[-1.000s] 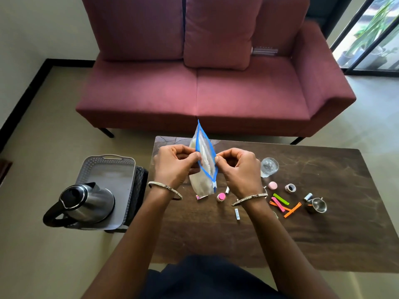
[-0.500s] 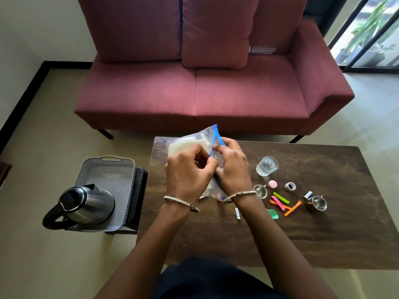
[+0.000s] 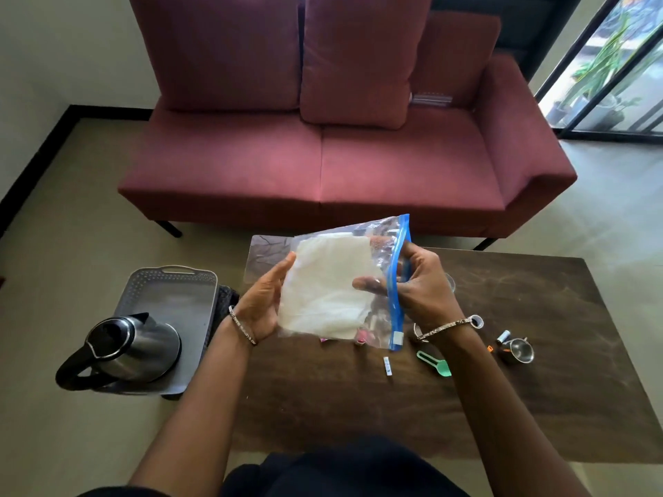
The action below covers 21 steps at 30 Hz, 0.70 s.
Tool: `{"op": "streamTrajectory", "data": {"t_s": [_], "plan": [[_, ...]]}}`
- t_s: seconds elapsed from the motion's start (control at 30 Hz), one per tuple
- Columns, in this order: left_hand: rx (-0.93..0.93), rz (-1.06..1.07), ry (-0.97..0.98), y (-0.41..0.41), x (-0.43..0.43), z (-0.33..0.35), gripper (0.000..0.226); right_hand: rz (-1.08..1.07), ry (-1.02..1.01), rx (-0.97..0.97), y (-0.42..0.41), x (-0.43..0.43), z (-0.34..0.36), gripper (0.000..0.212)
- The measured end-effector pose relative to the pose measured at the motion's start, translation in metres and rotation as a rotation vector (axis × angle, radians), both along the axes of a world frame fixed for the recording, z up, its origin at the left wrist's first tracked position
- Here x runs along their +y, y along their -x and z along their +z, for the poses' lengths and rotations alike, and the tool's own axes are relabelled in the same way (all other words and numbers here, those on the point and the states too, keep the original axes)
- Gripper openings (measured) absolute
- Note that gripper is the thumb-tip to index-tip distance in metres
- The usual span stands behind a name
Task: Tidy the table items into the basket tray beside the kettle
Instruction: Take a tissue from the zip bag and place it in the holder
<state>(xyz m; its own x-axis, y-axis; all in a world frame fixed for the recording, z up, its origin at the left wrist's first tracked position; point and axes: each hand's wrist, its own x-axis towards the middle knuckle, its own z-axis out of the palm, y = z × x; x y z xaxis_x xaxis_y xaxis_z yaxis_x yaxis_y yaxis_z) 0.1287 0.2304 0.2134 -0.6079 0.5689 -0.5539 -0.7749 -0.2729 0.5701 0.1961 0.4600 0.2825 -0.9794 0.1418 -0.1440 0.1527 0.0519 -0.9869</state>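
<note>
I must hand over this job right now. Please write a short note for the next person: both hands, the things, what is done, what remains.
Left hand: open, flat against the left edge of the zip bag.
Right hand: grips the bag at its blue zip edge, above the table.
Basket tray: left of the table, kettle at its near end; no table item visible in it.
Left: bag into the tray, then green clip, metal cup and the other small items.

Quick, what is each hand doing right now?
Left hand: open, straight fingers pressed against the zip bag.
Right hand: closed on the same bag, pinching it at its zip edge.
</note>
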Motion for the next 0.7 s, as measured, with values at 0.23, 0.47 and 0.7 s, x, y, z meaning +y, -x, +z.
{"op": "streamTrajectory", "data": {"t_s": [0.23,0.47,0.7], "plan": [[0.195,0.188,0.064,0.010,0.006,-0.001,0.037,-0.174,-0.252,0.175,0.005,0.011,0.002,0.045],[0.216,0.229,0.084,0.012,0.003,-0.004,0.045,-0.185,-0.310,0.177,0.015,0.010,0.004,0.034],[0.185,0.265,0.078,0.014,0.000,-0.008,0.037,-0.223,0.020,0.098,0.016,0.009,-0.011,0.027]]}}
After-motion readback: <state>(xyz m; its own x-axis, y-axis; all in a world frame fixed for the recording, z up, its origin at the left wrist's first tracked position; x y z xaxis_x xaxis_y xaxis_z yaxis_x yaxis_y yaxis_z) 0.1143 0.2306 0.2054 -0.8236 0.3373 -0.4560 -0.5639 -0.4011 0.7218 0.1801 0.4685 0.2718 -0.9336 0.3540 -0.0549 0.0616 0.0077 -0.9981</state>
